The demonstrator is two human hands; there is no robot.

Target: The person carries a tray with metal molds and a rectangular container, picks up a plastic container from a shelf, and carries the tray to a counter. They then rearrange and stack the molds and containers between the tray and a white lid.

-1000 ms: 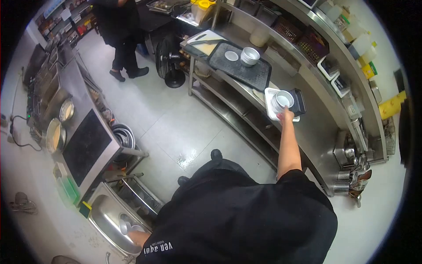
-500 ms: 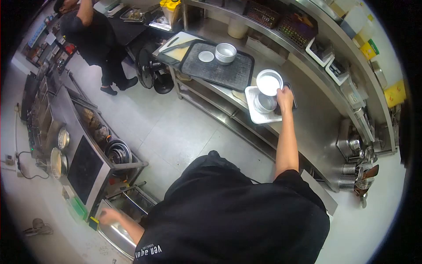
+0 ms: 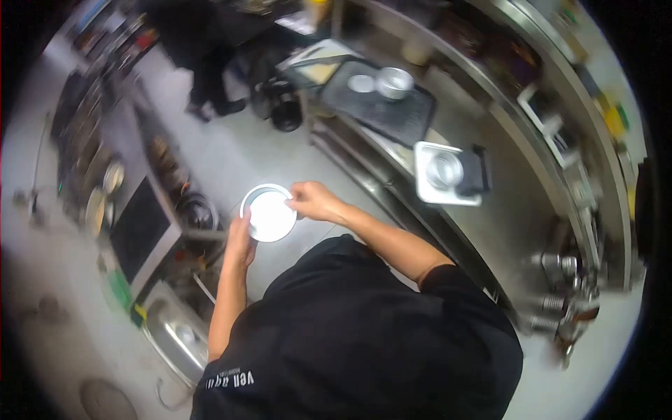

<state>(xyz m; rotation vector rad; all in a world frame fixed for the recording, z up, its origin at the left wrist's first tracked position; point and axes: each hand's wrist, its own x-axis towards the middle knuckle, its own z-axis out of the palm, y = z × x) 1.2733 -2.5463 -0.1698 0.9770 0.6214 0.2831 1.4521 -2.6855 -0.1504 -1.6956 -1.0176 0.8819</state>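
Observation:
A round white-looking metal pan [image 3: 273, 215] is held in front of my body, its inside bright. My left hand [image 3: 240, 239] grips its left rim, and my right hand [image 3: 315, 201] pinches the right rim. On the counter at the right, a white tray [image 3: 427, 192] holds more round metal pans [image 3: 445, 170]. Farther back, a dark tray [image 3: 374, 112] carries a stack of round pans [image 3: 394, 82] and a flat light disc [image 3: 362, 84].
A person in dark clothes [image 3: 210, 70] stands at the upper left near a black fan [image 3: 283, 105]. A sink [image 3: 175, 332] lies at the lower left. Shelving runs above the right counter, with utensils [image 3: 574, 315] hanging at far right.
The pan has moved from above the white tray to in front of my body. My left hand has left the sink area and taken hold of it too. The view has shifted and blurred.

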